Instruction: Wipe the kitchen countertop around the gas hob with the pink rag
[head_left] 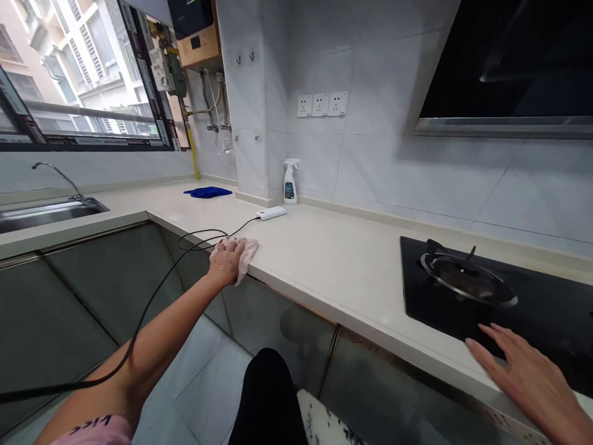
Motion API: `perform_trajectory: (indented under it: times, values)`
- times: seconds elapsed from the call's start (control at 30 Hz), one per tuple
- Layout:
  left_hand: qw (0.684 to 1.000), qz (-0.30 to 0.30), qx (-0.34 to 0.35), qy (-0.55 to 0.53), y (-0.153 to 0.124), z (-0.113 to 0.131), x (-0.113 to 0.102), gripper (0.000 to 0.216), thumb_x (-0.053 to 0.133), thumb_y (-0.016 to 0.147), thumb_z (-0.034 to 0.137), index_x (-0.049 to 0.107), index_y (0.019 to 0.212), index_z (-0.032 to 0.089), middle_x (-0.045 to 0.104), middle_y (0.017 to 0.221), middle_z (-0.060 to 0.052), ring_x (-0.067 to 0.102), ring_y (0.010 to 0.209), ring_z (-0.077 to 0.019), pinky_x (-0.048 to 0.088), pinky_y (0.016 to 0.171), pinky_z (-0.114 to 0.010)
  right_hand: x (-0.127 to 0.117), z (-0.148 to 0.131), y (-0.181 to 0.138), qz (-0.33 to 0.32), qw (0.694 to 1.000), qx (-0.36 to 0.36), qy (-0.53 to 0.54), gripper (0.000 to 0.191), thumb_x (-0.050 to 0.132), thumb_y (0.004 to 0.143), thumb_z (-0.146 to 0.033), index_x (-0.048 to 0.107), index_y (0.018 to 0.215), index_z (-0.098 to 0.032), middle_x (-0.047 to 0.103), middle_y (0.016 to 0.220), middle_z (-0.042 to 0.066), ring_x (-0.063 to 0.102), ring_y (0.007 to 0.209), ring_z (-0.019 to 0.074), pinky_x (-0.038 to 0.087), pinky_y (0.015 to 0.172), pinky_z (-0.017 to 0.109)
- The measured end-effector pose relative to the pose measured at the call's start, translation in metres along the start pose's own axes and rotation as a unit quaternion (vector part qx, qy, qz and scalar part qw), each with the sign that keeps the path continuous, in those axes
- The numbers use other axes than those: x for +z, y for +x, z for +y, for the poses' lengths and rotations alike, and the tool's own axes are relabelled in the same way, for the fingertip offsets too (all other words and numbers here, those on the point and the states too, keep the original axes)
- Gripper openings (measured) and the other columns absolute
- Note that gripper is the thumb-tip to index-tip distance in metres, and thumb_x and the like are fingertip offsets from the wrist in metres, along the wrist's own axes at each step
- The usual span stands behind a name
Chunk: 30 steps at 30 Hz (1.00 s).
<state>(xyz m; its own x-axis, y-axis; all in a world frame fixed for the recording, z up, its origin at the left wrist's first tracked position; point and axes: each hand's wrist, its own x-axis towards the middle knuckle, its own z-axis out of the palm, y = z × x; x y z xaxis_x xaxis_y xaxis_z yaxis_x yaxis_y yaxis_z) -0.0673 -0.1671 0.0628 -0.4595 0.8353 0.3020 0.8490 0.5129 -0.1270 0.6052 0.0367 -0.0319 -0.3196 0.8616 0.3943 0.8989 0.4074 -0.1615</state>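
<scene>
My left hand [226,261] is stretched out to the front edge of the pale countertop [324,259] and presses down on a pinkish cloth [247,252], fingers curled over it. My right hand [523,371] lies flat with fingers spread at the near edge of the black glass hob [546,315], beside the gas burner [467,279]. A black cable [199,242] runs from a white power bank [271,212] on the counter, loops off the edge and passes under my left arm.
A white spray bottle [290,182] stands against the tiled wall. A blue cloth [207,192] lies in the far corner. A steel sink [46,213] with a tap sits at left under the window. A range hood [504,68] hangs over the hob. Wall sockets [323,104] sit above the counter.
</scene>
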Motion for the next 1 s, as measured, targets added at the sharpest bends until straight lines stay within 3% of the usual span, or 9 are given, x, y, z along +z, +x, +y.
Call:
perform_trajectory:
  times: [0.2,0.4,0.63,0.73,0.83,0.9,1.0]
  values:
    - [0.998,0.014,0.053,0.022,-0.013,0.037,-0.008,0.091,0.081,0.056,0.017,0.05,0.141,0.019,0.051,0.148,-0.018,0.043,0.131,-0.0461,0.036,0.113,-0.055,-0.006,-0.015,0.004,0.028,0.999,0.008,0.015,0.083,0.032,0.093,-0.079,0.064,0.135,-0.015,0.056,0.15,0.017,0.047,0.144,0.0388,0.035,0.121,0.061]
    - [0.985,0.053,0.163,0.014,-0.039,0.109,-0.015,0.064,0.071,0.074,0.022,0.059,0.136,0.022,0.058,0.14,-0.015,0.051,0.12,-0.0404,0.035,0.113,-0.055,-0.013,-0.026,0.001,0.048,0.999,0.001,0.005,0.078,0.031,0.095,-0.074,0.064,0.132,-0.014,0.058,0.148,0.017,0.049,0.142,0.0365,0.035,0.122,0.057]
    - [0.942,0.101,0.317,-0.047,-0.08,0.221,-0.024,0.053,0.074,0.077,0.03,0.063,0.128,0.022,0.064,0.13,-0.014,0.056,0.114,-0.0376,0.043,0.103,-0.056,-0.019,-0.03,0.003,0.044,0.999,0.01,0.003,0.076,0.031,0.095,-0.073,0.066,0.13,-0.015,0.059,0.147,0.017,0.051,0.14,0.0362,0.038,0.119,0.057]
    - [0.895,0.173,0.4,-0.095,-0.102,0.285,-0.025,0.046,0.069,0.087,0.035,0.061,0.131,0.024,0.066,0.126,-0.013,0.059,0.109,-0.0348,0.047,0.095,-0.053,-0.02,-0.03,0.003,0.032,0.999,0.018,0.004,0.076,0.03,0.095,-0.074,0.066,0.131,-0.017,0.057,0.148,0.016,0.052,0.139,0.0362,0.039,0.117,0.059]
    - [0.858,0.24,0.435,-0.131,-0.121,0.337,-0.028,0.034,0.055,0.098,0.028,0.061,0.132,0.024,0.068,0.12,-0.013,0.062,0.099,-0.0304,0.049,0.086,-0.049,-0.021,-0.026,0.002,0.023,1.0,0.02,0.01,0.076,0.031,0.095,-0.076,0.064,0.134,-0.019,0.056,0.15,0.015,0.05,0.141,0.0364,0.038,0.118,0.06]
    - [0.85,0.256,0.436,-0.15,-0.127,0.354,-0.029,0.033,0.053,0.1,0.027,0.062,0.131,0.021,0.068,0.119,-0.014,0.063,0.096,-0.0293,0.049,0.082,-0.046,-0.021,-0.023,0.002,0.008,0.999,0.025,0.018,0.077,0.033,0.095,-0.078,0.064,0.136,-0.02,0.055,0.152,0.015,0.049,0.142,0.0372,0.039,0.118,0.06]
    - [0.844,0.272,0.42,-0.195,-0.124,0.346,-0.025,0.028,0.055,0.102,0.034,0.066,0.126,0.024,0.071,0.118,-0.012,0.064,0.096,-0.0273,0.05,0.081,-0.043,-0.021,-0.018,0.001,-0.006,0.999,0.033,0.03,0.077,0.034,0.096,-0.078,0.062,0.139,-0.021,0.054,0.154,0.013,0.046,0.145,0.0371,0.038,0.118,0.061]
